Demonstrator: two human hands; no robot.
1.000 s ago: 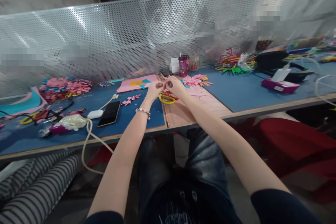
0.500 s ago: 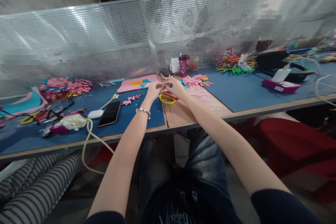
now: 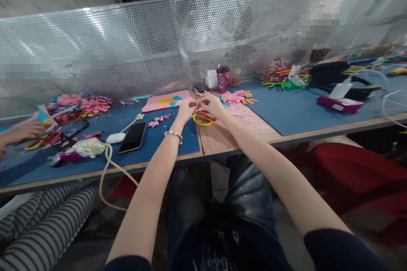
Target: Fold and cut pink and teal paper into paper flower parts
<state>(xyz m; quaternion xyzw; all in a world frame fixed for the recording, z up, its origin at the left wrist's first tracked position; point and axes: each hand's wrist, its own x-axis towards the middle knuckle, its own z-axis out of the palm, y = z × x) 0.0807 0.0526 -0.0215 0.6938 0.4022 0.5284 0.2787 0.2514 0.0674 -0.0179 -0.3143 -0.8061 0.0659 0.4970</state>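
Note:
Both my hands meet over the middle of the table, fingertips pinched close together. My left hand and my right hand are closed on a small pink paper piece, mostly covered by the fingers. Just beneath them lie yellow-handled scissors, with a red handle beside these. Behind my left hand rest pink paper sheets with orange and blue pieces on top. Small folded pink paper pieces lie to its left. Pink paper strips lie beyond my right wrist, near a pink paper bunch.
A phone, a white charger and a glue gun with its cord lie left. A co-worker's hand is at far left, near a paper-flower heap. A purple cup stands behind; a tissue pack sits right.
A co-worker's hand has come in from the left edge, over the coloured paper and scissors there. My own hands stay in place, with only slight finger movement.

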